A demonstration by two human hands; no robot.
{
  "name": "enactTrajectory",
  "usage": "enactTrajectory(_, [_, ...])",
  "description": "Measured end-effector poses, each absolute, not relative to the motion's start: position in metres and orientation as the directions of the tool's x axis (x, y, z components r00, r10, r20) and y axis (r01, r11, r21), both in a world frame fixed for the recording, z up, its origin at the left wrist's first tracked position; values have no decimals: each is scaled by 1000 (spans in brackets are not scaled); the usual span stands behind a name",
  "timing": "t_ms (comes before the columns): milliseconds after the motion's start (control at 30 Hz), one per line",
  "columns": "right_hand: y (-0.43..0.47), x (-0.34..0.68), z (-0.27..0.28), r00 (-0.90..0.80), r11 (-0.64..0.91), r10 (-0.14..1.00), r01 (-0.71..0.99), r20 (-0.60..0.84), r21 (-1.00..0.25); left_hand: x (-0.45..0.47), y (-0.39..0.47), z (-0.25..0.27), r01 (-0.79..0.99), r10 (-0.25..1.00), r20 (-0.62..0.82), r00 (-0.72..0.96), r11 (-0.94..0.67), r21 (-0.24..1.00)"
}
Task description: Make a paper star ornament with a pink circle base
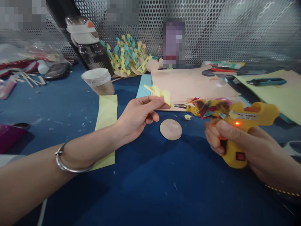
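My left hand (143, 114) pinches a folded yellow paper strip (166, 96) between thumb and fingers. My right hand (232, 135) is wrapped round the grip of a yellow hot glue gun (254, 117), whose small orange light glows. The gun's metal nozzle points left and meets or nearly touches the strip's lower end. Scraps of coloured paper cling to its front. On the table below lie a round paper disc (171, 129) and a small yellow paper star (187, 117). Under my left forearm runs a flat strip of yellow paper (107, 113).
A paper cup (100, 82) and a dark bottle (90, 47) stand at the back left, beside a cluster of paper stars on curled strips (127, 56). Behind my hands lie peach paper sheets (183, 83). A teal cutter (268, 81) rests on yellow paper at right.
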State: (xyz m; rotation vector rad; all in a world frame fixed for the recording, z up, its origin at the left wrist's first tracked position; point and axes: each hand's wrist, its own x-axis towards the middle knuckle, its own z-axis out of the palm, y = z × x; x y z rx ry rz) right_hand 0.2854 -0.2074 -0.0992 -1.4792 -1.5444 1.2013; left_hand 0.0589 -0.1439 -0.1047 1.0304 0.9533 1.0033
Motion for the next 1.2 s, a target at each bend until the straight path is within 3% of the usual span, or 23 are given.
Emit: enactTrajectory(1200, [-205, 284, -99, -132, -31, 988, 375, -87, -926, 59, -145, -106, -217, 958, -134, 252, 191, 957])
